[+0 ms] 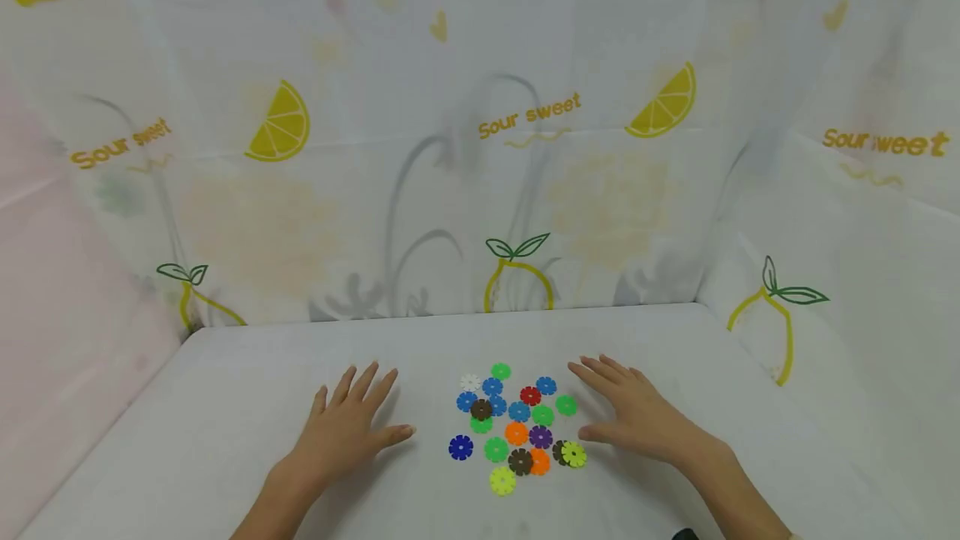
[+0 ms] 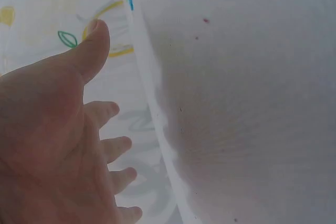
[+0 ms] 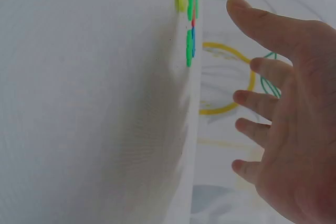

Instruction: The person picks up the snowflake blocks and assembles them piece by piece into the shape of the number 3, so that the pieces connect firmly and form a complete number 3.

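Observation:
Several flat, notched plastic discs like snowflake building pieces lie in a loose cluster between the two hands in the head view. Among them are a dark blue disc (image 1: 461, 447), a red disc (image 1: 530, 396), a purple disc (image 1: 541, 437) and a white disc (image 1: 470, 382). Some overlap, such as a brown disc (image 1: 521, 462) on an orange disc (image 1: 539, 462). The left hand (image 1: 347, 423) is left of the cluster, fingers spread, holding nothing. On the other side the right hand (image 1: 637, 411) is likewise spread, its thumb close to a yellow-green disc (image 1: 573, 454). Both palms show bare in the wrist views.
A white cloth-covered table (image 1: 225, 407) carries the discs. Behind it and along both sides hang pale curtains (image 1: 420, 215) printed with lemons and lettering. A small dark object (image 1: 685, 534) shows at the bottom edge near the right forearm.

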`<state>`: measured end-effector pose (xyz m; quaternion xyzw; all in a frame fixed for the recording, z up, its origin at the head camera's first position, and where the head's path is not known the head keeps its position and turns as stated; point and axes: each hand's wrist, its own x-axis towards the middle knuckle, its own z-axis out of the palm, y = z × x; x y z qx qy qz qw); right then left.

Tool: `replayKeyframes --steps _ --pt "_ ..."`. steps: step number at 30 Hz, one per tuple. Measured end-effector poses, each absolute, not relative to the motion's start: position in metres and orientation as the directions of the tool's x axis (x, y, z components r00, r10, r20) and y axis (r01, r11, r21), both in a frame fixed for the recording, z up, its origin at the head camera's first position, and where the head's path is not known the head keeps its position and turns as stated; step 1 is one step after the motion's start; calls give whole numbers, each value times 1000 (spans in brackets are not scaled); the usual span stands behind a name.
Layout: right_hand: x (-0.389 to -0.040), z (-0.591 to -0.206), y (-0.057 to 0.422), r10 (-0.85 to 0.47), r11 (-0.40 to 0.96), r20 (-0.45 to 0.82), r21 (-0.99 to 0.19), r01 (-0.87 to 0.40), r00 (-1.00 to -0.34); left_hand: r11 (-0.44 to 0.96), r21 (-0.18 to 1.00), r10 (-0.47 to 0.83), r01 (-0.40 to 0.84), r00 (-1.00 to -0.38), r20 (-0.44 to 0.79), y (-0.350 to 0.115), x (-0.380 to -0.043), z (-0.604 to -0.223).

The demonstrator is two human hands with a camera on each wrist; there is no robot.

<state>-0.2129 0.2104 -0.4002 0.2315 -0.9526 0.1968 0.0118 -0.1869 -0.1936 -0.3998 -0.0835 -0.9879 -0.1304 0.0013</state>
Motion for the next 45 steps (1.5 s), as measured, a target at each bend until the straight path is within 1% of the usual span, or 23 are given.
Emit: replayKeyframes --steps 10,19,26,31,35,42,45 --pt "-211 -397 200 -400 826 26 -424 -372 -916 943 238 225 232 -973 56 -187 -190 -397" --pt "-208 -393 195 -488 767 -13 -483 -422 -873 937 269 236 224 -972 -11 -181 -183 -400" --pt "-204 -390 190 -536 731 -62 -533 -426 -842 918 302 270 257 -963 -2 -176 -181 -400" --pt "-203 -392 189 -536 739 -92 -532 -413 -839 910 318 288 267 -958 -18 -168 -182 -399" --pt "-204 -393 189 -549 744 -87 -504 -439 -831 904 322 306 280 -951 -32 -161 -184 -399" --pt "-202 -392 184 -571 730 -94 -512 -452 -816 888 282 381 363 -925 -11 -154 -185 -395" --pt "-202 -392 181 -579 731 -95 -501 -464 -810 885 274 398 376 -917 -27 -149 -187 -394"
